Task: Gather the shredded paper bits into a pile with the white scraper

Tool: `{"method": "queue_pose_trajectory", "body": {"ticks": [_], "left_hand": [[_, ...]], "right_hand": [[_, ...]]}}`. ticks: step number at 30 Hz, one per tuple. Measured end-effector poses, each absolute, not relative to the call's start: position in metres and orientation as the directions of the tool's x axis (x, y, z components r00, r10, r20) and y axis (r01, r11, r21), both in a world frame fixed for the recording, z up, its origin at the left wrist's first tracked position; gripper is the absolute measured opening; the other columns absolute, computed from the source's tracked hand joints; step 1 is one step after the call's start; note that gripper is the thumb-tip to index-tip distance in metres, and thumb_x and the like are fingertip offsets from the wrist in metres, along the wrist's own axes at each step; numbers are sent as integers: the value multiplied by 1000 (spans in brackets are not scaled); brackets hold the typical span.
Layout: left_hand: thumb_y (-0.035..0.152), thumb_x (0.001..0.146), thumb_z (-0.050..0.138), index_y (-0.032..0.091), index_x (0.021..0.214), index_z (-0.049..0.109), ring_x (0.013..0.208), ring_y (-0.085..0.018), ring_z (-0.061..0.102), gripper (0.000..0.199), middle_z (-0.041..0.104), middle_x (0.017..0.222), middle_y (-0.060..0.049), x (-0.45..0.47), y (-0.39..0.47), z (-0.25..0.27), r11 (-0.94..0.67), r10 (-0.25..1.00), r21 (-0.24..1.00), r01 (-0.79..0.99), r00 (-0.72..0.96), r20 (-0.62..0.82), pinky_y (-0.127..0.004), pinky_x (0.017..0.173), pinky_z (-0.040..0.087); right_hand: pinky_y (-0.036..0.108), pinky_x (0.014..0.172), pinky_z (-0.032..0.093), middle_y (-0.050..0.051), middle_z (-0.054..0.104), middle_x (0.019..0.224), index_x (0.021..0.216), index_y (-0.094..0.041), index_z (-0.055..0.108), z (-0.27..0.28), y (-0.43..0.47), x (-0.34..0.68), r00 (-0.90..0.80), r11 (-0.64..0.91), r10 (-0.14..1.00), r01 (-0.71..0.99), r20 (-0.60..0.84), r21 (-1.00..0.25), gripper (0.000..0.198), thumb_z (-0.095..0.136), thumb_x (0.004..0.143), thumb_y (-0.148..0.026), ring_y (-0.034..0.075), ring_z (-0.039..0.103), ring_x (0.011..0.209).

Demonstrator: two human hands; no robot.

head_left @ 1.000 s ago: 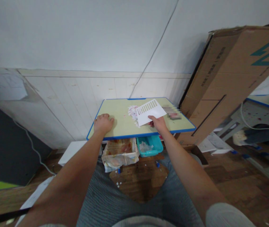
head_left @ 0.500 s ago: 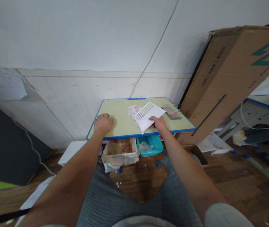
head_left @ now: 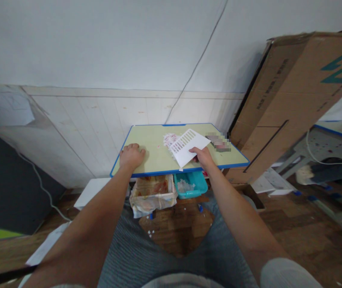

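Observation:
My right hand (head_left: 201, 156) pinches the near right edge of a white card (head_left: 192, 145) with a row of rectangular slots cut in it, thumb on top. The card is tilted over the right half of a pale green table (head_left: 149, 160) with a blue rim. Beneath and behind it lies a heap of small white paper strips (head_left: 170, 139) with reddish marks, partly hidden by the card. My left hand (head_left: 131, 156) rests palm down on the table's left side, fingers spread, holding nothing.
A blurred-out flat item (head_left: 219, 143) lies at the table's right. Below the front edge are a cloth-lined basket (head_left: 153, 200) and a turquoise bin (head_left: 193, 193) with whitish bits. A tall cardboard box (head_left: 285, 92) leans at right. A cable (head_left: 198, 60) runs down the wall.
The card has shifted very slightly to the left in my right hand. My left hand stays in place on the table.

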State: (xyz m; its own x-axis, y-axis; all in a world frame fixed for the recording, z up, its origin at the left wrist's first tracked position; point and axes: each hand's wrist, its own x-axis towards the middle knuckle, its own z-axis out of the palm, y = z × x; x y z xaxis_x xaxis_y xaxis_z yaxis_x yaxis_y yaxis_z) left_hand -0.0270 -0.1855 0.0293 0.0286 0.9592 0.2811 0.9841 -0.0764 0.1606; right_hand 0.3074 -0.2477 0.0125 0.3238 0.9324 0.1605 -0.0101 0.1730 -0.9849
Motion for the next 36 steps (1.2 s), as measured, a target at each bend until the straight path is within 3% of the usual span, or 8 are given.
{"method": "queue_pose_trajectory", "body": {"ticks": [5,11,16,22,30,36], "left_hand": [[42,118,49,8,152,78,157,-44,66,57,74,165,-27,-27,-186,30,-79,961,142,987,37,275,-56,131,52],[42,117,48,8,151,78,156,-44,66,57,75,164,-27,-27,-186,31,-75,962,134,988,36,271,-56,130,53],[43,117,50,9,151,78,154,-44,67,56,74,165,-27,-26,-187,30,-68,959,132,989,28,280,-56,128,53],[42,116,49,9,151,79,152,-44,68,57,75,163,-29,-27,-186,29,-74,960,145,987,31,279,-57,127,53],[42,116,47,8,151,78,154,-44,66,58,75,163,-28,-27,-187,31,-81,961,141,987,40,273,-56,129,52],[43,117,47,9,152,78,153,-44,67,58,74,163,-29,-25,-191,35,-63,965,133,989,27,261,-57,126,54]], "right_hand": [[30,43,42,1,72,63,89,-23,74,12,-249,307,288,173,944,-6,164,-985,32,85,64,-40,19,56,49],[31,42,45,4,81,75,93,-23,74,10,-249,308,276,171,947,-6,162,-985,34,84,64,-37,20,61,51],[30,44,47,1,71,60,87,-25,71,9,-246,310,298,187,936,24,185,-982,31,89,74,-47,19,59,49],[30,49,51,3,73,60,81,-26,71,8,-246,306,262,181,945,75,195,-981,39,93,76,-57,17,59,49],[32,46,48,1,70,58,77,-26,70,10,-246,311,291,148,943,58,159,-987,23,87,69,-39,19,57,49],[31,46,48,0,74,62,84,-25,72,13,-247,311,331,141,933,21,140,-990,24,84,67,-38,20,58,51]]}}
